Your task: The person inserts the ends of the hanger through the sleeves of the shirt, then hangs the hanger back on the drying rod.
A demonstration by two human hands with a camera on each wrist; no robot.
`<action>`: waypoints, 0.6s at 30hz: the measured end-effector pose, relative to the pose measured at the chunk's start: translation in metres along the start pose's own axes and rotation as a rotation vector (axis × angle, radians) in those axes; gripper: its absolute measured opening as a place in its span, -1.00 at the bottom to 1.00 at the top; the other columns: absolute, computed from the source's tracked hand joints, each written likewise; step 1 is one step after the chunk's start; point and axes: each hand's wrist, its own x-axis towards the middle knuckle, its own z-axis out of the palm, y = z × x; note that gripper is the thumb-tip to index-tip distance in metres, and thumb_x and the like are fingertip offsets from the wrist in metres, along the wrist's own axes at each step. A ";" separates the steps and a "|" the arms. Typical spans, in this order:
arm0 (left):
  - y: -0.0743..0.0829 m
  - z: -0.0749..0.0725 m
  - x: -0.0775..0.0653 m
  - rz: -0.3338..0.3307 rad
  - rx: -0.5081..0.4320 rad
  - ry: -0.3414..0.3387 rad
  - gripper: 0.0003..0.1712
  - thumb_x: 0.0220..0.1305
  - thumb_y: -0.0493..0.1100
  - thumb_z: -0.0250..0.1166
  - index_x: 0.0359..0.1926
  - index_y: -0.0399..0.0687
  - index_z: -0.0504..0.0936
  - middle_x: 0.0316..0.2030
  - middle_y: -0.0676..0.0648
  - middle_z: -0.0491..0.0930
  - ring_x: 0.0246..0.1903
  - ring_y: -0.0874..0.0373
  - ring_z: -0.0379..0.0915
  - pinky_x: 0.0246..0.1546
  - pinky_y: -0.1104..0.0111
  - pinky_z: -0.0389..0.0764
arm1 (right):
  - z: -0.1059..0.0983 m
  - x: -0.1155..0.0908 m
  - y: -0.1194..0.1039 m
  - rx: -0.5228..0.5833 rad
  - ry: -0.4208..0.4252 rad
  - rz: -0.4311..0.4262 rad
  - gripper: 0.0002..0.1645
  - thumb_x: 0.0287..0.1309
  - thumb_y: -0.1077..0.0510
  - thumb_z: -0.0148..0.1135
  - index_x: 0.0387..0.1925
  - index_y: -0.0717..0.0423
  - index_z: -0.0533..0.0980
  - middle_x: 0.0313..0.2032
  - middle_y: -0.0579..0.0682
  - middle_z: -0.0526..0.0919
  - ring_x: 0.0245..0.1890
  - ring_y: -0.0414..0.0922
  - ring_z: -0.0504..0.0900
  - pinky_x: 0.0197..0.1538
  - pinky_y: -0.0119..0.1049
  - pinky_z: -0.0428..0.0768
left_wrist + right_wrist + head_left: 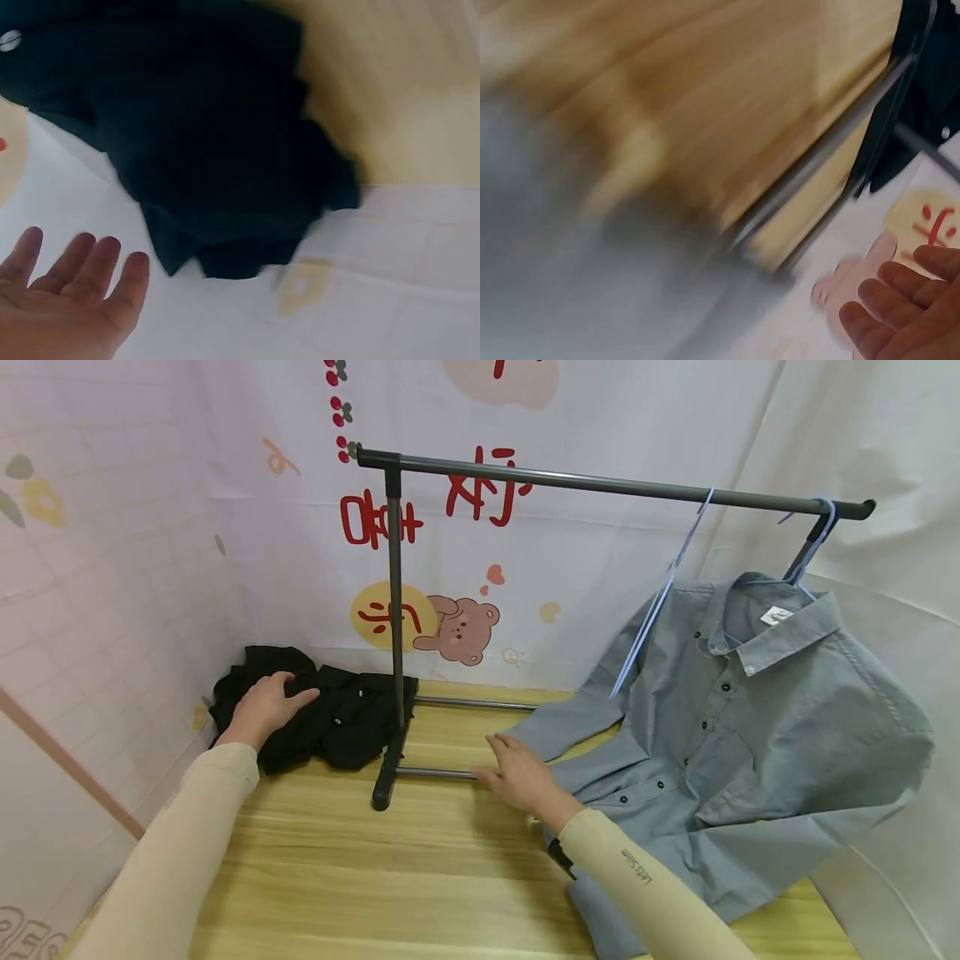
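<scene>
Two cream sleeves reach over a wooden bench: the left hand, empty, fingers apart, is by a crumpled black garment lying left of a rack. The right hand, also empty with fingers extended, is beside a grey shirt. That shirt hangs by a blue hanger at the rack's right end, near a bare second hanger.

Matt black cloth, loosely crumpled, forms the garment at the left of the frame. The shirt at right is matt grey cloth with small dark buttons. The rack looks like smooth, faintly glossy dark metal, its foot black plastic. The surface shows wood grain under a soft sheen.
</scene>
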 end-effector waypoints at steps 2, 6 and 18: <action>-0.008 0.004 0.000 -0.024 -0.006 -0.017 0.19 0.32 0.48 0.01 0.48 -0.46 -0.05 0.35 -0.63 -0.04 0.29 -0.56 -0.05 0.20 -0.36 0.06 | 0.010 0.013 -0.015 0.072 -0.024 -0.002 -0.11 0.39 -0.28 0.06 0.48 0.20 0.15 0.41 0.24 0.25 0.39 0.16 0.27 0.34 0.03 0.30; -0.019 0.015 0.002 -0.056 0.007 -0.048 0.37 0.18 0.58 0.06 0.51 -0.43 -0.20 0.37 -0.66 -0.19 0.32 -0.61 -0.22 0.16 -0.45 -0.07 | 0.029 0.037 -0.042 0.170 -0.039 0.020 -0.11 0.37 -0.29 0.09 0.47 0.18 0.19 0.40 0.20 0.29 0.37 0.13 0.31 0.32 0.01 0.32; -0.016 0.059 0.022 -0.152 -0.001 -0.219 0.50 0.13 0.53 0.19 0.48 -0.37 -0.52 0.37 -0.70 -0.34 0.34 -0.65 -0.43 0.14 -0.51 -0.40 | 0.065 0.059 -0.086 0.223 -0.083 0.063 -0.16 0.37 -0.29 0.10 0.44 0.15 0.27 0.36 0.17 0.37 0.36 0.07 0.35 0.32 -0.05 0.33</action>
